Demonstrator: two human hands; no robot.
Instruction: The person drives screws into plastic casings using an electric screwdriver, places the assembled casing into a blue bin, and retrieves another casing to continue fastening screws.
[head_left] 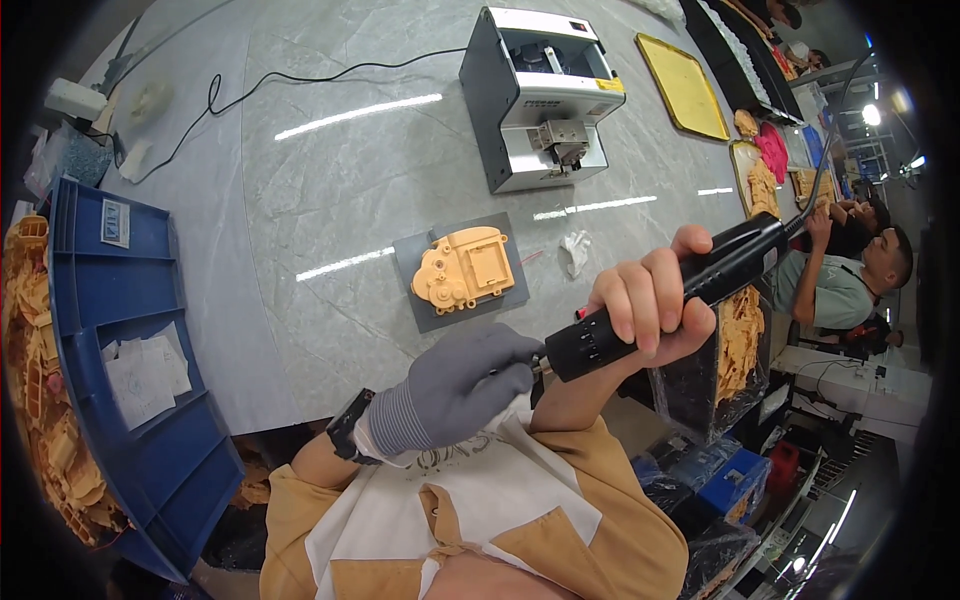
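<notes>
My right hand [655, 300] is wrapped round a black electric screwdriver [735, 262], held tilted with its nose low and to the left. A cable leads from its upper end. My left hand [460, 385], in a grey knitted glove, has its fingers closed at the screwdriver's silver tip; the fingers partly hide the bit. Beyond the hands, an orange plastic housing [463, 272] with a square recess and round bosses lies on a dark grey pad [440, 318]. Neither hand touches the housing.
A grey and black screw feeder [530, 100] stands at the back of the grey table. Crumpled white tissue [575, 252] lies near the pad. Blue crates [120, 290] and orange parts [60, 430] are at left. A yellow tray [683, 88] is far right; people sit beyond.
</notes>
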